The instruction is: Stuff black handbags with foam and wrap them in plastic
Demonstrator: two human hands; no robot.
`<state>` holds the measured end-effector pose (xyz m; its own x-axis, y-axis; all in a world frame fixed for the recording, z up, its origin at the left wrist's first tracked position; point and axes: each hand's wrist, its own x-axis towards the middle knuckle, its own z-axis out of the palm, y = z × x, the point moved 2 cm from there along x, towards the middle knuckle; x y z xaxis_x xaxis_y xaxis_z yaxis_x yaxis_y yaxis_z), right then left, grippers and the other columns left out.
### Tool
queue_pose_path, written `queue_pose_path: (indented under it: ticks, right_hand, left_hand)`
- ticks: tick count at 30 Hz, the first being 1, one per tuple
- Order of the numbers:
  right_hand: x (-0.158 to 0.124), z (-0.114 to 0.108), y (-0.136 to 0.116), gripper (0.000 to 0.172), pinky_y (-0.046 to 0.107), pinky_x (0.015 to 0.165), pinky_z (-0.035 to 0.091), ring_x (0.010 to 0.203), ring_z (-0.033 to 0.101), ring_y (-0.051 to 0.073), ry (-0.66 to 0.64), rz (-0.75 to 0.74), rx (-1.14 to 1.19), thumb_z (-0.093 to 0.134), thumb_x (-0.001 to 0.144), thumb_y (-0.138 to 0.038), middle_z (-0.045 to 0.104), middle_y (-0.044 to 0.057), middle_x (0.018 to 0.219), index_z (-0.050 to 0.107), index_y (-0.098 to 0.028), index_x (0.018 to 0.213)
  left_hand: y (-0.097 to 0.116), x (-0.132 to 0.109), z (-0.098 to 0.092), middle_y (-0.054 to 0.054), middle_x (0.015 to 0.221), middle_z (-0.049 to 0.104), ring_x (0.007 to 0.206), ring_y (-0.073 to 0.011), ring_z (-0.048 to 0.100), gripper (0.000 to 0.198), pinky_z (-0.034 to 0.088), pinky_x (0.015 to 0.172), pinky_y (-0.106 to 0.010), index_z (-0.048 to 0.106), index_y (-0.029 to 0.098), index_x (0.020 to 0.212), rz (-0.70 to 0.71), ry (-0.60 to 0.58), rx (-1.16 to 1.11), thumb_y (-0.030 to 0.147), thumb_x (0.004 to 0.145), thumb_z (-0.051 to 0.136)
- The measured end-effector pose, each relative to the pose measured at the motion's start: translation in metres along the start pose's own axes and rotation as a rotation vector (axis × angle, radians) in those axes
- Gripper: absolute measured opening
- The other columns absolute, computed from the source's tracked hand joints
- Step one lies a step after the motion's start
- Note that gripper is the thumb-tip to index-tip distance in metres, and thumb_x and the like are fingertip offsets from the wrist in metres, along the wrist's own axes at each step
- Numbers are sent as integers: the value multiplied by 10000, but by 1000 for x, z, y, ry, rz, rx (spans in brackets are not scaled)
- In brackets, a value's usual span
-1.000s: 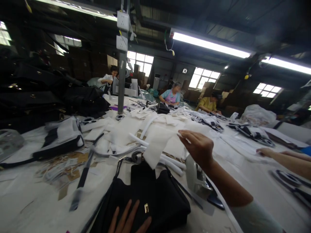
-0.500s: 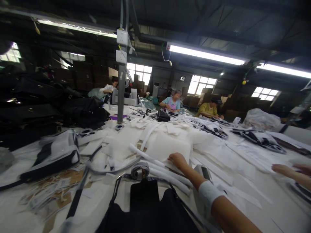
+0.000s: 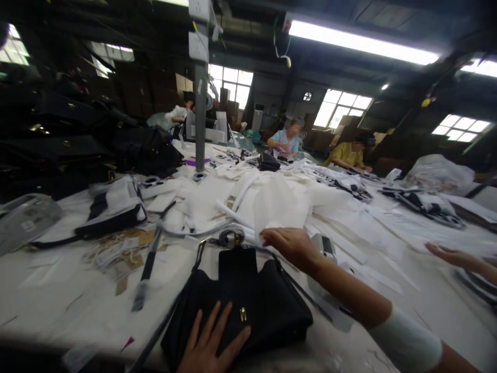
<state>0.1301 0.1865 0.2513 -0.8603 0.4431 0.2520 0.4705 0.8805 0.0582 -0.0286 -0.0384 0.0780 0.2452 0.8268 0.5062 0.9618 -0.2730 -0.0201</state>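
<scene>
A black handbag [image 3: 267,300] with a gold clasp lies in front of me, its flap turned up and away from me. On its lower front rests my left hand [image 3: 213,339], flat with fingers spread, beside the clasp. Beyond the bag, my right hand [image 3: 289,246] pinches the near edge of a thin white sheet [image 3: 279,204], which stands partly raised off the pile. The fingertips are partly hidden behind the hand. A wrapped strap roll [image 3: 232,235] sits at the top of the bag.
A small grey device [image 3: 324,247] stands right of my right hand. A co-worker's hand [image 3: 454,254] reaches in from the right. On the left are a wrapped black bag [image 3: 112,217], paper tags [image 3: 122,251] and a heap of black bags [image 3: 58,140]. A post [image 3: 200,114] rises behind.
The view has tilted down. My left hand has come into view on the bag. My right hand has gripped a white sheet and lifted its edge from the pile.
</scene>
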Motion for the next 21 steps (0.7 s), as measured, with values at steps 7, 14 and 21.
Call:
queue_pose_path:
  ticks: [7, 14, 21]
  right_hand:
    - [-66, 16, -101, 220, 421, 1130, 373, 1350, 464, 239, -231, -281, 262, 474, 1011, -315, 581, 76, 1390, 620, -179, 1106]
    - [-85, 36, -99, 751, 513, 1090, 386, 1334, 462, 334, -379, -66, 301, 647, 874, -510, 379, 130, 1544, 319, -278, 1509]
    - [-91, 54, -111, 606, 621, 1096, 311, 1408, 332, 399, -328, -58, 208, 514, 946, -528, 332, 97, 1571, 291, -430, 1501]
  left_hand:
    - [-1, 9, -33, -78, 1498, 441, 1366, -335, 397, 767, 272, 1113, -591, 386, 332, 1463, 16, -103, -117, 93, 757, 569]
    - [0, -1, -27, -20, 1048, 720, 924, -219, 674, 536, 521, 846, -369, 547, 305, 1312, -38, -65, -223, 166, 796, 598]
    - [1, -19, -9, -39, 1338, 619, 1141, -270, 619, 550, 467, 996, -411, 491, 323, 1392, -15, -35, -21, 312, 855, 607]
